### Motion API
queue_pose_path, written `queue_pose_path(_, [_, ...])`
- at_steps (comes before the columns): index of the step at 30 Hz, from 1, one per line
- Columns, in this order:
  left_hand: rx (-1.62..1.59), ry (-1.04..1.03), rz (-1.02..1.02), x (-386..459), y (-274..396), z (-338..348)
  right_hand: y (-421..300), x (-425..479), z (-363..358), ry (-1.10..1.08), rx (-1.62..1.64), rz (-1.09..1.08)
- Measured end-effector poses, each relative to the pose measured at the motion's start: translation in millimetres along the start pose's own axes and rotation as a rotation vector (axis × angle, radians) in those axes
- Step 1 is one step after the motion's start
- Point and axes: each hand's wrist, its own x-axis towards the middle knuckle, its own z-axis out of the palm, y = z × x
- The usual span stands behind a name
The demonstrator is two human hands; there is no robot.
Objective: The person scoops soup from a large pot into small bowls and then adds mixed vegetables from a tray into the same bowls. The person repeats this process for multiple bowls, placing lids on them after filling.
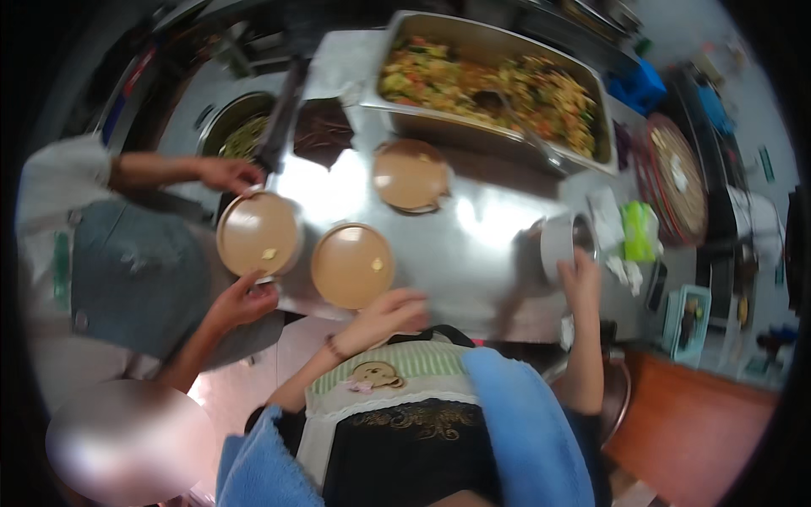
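Note:
At the right of the steel table (437,253), my right hand (580,279) grips the near rim of a white round container (557,248), which is tilted and shows its inside. My left hand (399,310) is at the table's near edge, its fingers curled and blurred. Just beyond it sits a round container with a tan lid (353,265) that has a small pale tab. Whether this hand touches the lid is unclear. Farther back on the table lies another tan round lid (410,175), perhaps with others beneath it.
A co-worker's hands (237,304) hold another tan-lidded container (258,233) at the left. Across the back stands a deep steel pan (374,95) of cooked vegetables with a ladle (538,142). A pot (212,130) is at the left. Tissues (607,218) and a green packet (638,231) lie right.

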Motion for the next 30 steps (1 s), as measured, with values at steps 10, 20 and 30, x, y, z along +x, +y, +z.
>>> queue_pose_path(10, [-0.561, 0.163, 0.076, 74, 39, 54, -130, -66, 27, -0.395, 0.232, -0.172])
queue_pose_path(20, [-0.587, 0.237, 0.184, 66, 33, 46, -163, 25, -32, 0.177, 0.062, -0.459])
queue_pose_path(30, [-0.727, 0.149, 0.240, 59, 36, 45, -126, 202, 7, -0.182, -0.689, -0.292])
